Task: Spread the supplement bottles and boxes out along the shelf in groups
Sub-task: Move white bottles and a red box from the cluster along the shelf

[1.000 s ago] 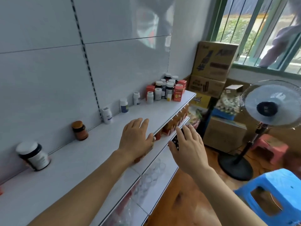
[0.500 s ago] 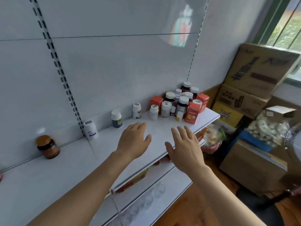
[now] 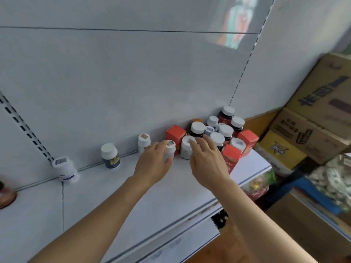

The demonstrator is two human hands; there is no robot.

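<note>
A tight cluster of white-capped supplement bottles (image 3: pixel 225 130) and red boxes (image 3: pixel 175 134) stands at the right end of the white shelf (image 3: pixel 106 202). My left hand (image 3: pixel 153 164) is wrapped around a small white bottle (image 3: pixel 170 149) at the cluster's left edge. My right hand (image 3: pixel 207 160) reaches over another white bottle (image 3: pixel 186 149), fingers spread, fingertips on its cap; a red box (image 3: pixel 230 155) sits just right of it. Along the back wall to the left stand a white bottle (image 3: pixel 144 142), a dark blue bottle (image 3: pixel 110 155) and another white bottle (image 3: pixel 65 168), spaced apart.
A brown jar (image 3: pixel 5 194) sits blurred at the far left edge of the shelf. Stacked cardboard boxes (image 3: pixel 311 126) stand to the right beyond the shelf end. A lower shelf (image 3: pixel 190 242) projects below the front edge, with packaged goods under the right end.
Both hands moved forward and right along the shelf to the cluster. My left hand closed around the small white bottle and my right hand came down onto the bottle beside it.
</note>
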